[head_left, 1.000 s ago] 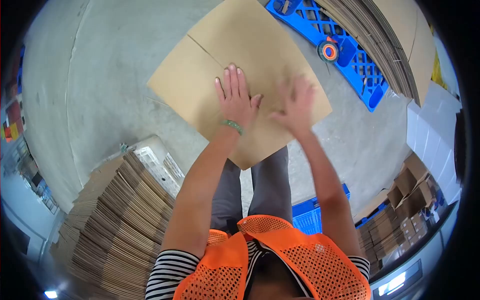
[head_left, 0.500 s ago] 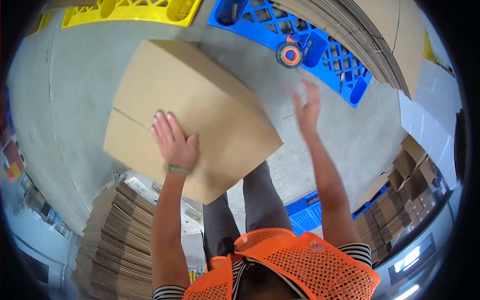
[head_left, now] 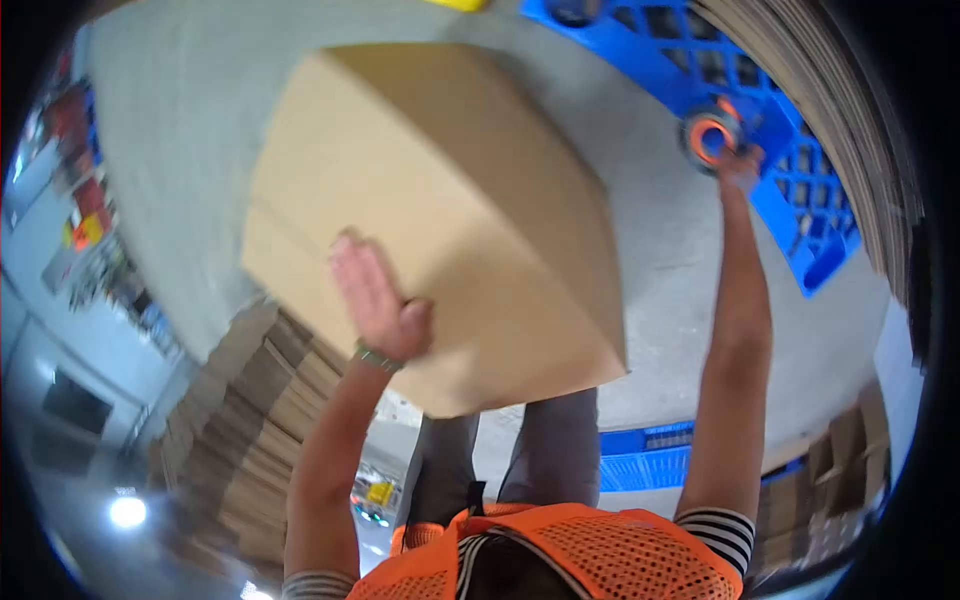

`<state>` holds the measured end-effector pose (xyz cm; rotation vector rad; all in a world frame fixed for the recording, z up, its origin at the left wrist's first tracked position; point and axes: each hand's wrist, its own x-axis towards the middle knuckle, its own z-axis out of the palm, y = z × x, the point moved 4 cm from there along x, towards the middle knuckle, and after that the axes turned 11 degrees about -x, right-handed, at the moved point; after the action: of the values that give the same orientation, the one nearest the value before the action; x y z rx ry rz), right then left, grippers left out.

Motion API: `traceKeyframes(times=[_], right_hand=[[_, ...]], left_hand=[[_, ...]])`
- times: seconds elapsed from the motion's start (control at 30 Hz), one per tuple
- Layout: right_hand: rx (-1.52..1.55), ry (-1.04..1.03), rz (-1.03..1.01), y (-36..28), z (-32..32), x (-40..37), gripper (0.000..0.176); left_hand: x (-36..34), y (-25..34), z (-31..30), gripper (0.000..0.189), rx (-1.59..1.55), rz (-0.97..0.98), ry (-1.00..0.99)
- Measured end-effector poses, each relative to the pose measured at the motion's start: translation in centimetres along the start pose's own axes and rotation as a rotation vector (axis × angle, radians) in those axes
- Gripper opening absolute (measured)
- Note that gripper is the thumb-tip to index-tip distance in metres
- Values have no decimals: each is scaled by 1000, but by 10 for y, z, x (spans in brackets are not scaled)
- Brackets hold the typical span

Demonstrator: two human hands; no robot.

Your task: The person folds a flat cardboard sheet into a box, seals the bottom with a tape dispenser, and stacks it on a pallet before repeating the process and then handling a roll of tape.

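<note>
My left hand [head_left: 378,300] lies flat on the top of a large brown cardboard box [head_left: 470,300], fingers stretched out, with a green band at the wrist. A faint seam runs across the box's top near my fingertips. At the upper right my right hand [head_left: 740,165] reaches to a tape dispenser [head_left: 712,136] with an orange ring, which sits at the edge of a blue pallet [head_left: 640,60]. The right fingers are blurred against the dispenser, and their grip on it cannot be made out.
Flattened cardboard is stacked at the upper right [head_left: 850,110] and at the lower left [head_left: 250,430]. A blue plastic pallet [head_left: 648,470] lies behind my legs. More cardboard boxes [head_left: 845,450] stand at the lower right. Part of a yellow pallet [head_left: 460,4] shows at the top.
My right hand has moved from bare air to the tape dispenser. The view has shifted, so the box appears larger and farther right. My left hand remains on the box.
</note>
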<state>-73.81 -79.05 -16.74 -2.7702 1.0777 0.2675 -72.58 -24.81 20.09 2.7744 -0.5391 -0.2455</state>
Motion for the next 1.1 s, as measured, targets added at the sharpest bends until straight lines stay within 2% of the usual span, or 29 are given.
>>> traceKeyframes(times=[0.07,0.1,0.13,0.17,0.23,0.27,0.33,0.37,0.4,0.43,0.47,0.53,0.57,0.6,0.63,0.73,0.77,0.8,0.87,0.93,1.03,1.1], right_hand=[[801,-180,121,-8,-48,-24,55],[898,-299,342,-41,-101,-51,63],[961,-299,365,-57,-133,-70,64],[1059,-343,281,-84,-170,-89,64],[1215,-497,188,-125,-239,-133,64],[1277,-603,171,-142,-262,-151,64],[1197,-578,29,-210,-327,-197,60],[1117,-561,-105,-232,-340,-213,59],[1047,-623,-147,-253,-354,-231,58],[985,-570,-228,-275,-362,-252,58],[858,-501,-283,-287,-357,-274,63],[884,-583,-304,-330,-365,-322,82],[879,-610,-323,-349,-364,-343,90],[1007,-685,-308,-362,-359,-360,95],[775,-614,-437,-365,-350,-369,94],[710,-468,-487,-380,-351,-379,87],[754,-538,-435,-383,-354,-378,83],[797,-608,-378,-384,-356,-377,79],[787,-615,-364,-383,-359,-379,77],[787,-628,-358,-377,-359,-389,74],[712,-612,-359,-370,-356,-396,71],[619,-672,-358,-377,-354,-400,72]], left_hand=[[2,6,0,70,-51,-16,4],[2,8,-2,71,-97,-15,21],[-2,5,0,71,-122,13,-29],[-5,0,8,71,-159,43,-79],[-3,9,4,68,-92,302,-103],[0,8,0,68,-99,294,-78],[-2,20,-2,65,-219,554,-204],[-1,20,-2,65,-232,550,-182],[3,20,4,66,-300,543,-214],[5,19,6,67,-367,541,-248],[8,22,7,67,-383,548,-238],[13,18,24,58,-660,305,-607],[13,19,24,58,-681,323,-600],[15,19,26,55,-808,282,-567],[14,20,27,53,-940,233,-535],[11,15,28,45,-1320,73,-436],[8,14,29,43,-1445,17,-409],[8,13,19,43,-1470,18,-409],[14,12,-8,38,-1389,160,-486],[11,15,8,38,-1419,162,-491],[14,22,22,40,-1480,98,-619],[10,24,26,42,-1502,40,-716]])
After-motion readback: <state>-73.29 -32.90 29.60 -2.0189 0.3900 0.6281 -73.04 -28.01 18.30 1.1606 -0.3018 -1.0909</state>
